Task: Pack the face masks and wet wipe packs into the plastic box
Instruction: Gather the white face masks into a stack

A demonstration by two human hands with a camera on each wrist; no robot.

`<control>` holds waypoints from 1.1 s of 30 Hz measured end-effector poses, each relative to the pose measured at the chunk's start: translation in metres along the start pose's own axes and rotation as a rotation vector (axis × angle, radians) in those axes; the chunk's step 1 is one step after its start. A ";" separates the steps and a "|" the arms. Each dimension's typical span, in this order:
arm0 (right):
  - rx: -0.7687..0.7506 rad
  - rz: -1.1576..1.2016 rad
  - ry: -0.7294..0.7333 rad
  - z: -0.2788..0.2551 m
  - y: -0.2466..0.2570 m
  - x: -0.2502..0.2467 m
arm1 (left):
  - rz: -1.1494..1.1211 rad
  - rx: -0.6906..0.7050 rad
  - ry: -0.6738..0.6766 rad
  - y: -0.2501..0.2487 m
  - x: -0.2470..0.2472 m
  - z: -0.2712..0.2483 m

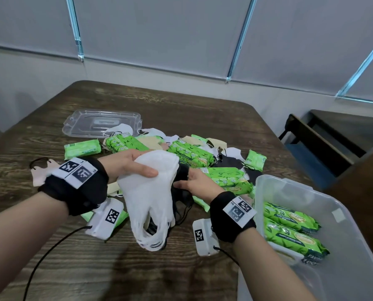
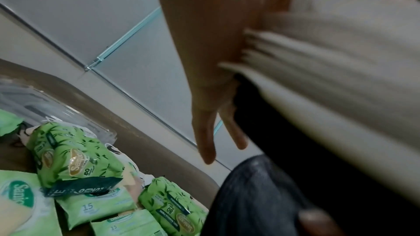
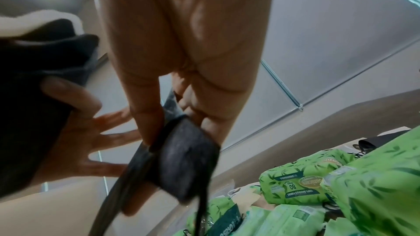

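Observation:
My left hand [image 1: 135,164] grips a thick stack of white face masks [image 1: 148,198] above the table, thumb pressed on top; their ear loops hang down. Black masks lie under the stack [image 2: 329,60] in the left wrist view. My right hand [image 1: 194,181] pinches a black face mask [image 3: 188,159] right beside the stack. The clear plastic box [image 1: 342,213] stands at the front right with two green wet wipe packs [image 1: 289,216] inside. More green packs [image 1: 192,153] and loose masks lie in a heap behind my hands.
The clear box lid [image 1: 100,122] lies at the back left of the wooden table. One beige mask [image 1: 40,172] lies apart at the left. Dark chairs [image 1: 324,144] stand past the table's right edge. Wrist camera cables trail over the near tabletop.

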State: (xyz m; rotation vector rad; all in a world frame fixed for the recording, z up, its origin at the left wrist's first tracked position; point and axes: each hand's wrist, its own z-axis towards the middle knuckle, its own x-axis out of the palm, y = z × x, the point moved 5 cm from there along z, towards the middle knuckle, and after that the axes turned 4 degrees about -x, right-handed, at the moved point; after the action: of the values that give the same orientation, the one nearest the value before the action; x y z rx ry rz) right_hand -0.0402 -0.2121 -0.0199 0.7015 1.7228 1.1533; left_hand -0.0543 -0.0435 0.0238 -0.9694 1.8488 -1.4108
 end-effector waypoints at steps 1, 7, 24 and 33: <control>0.006 -0.007 0.026 -0.003 0.001 0.002 | 0.025 -0.001 -0.017 0.000 0.005 0.003; 0.081 0.213 -0.006 -0.020 0.007 0.000 | 0.052 0.008 -0.226 0.016 0.018 0.021; 0.069 0.499 -0.042 -0.022 -0.015 -0.001 | 0.334 -0.080 -0.179 0.034 0.024 0.027; 0.084 0.569 -0.061 -0.023 -0.022 -0.001 | 0.784 -0.065 -0.134 0.029 0.041 0.033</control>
State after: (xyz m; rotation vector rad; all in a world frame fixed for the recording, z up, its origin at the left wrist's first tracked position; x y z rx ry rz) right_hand -0.0599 -0.2311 -0.0368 1.3222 1.5689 1.4209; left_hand -0.0554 -0.0903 -0.0139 -0.2765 1.8712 -0.7875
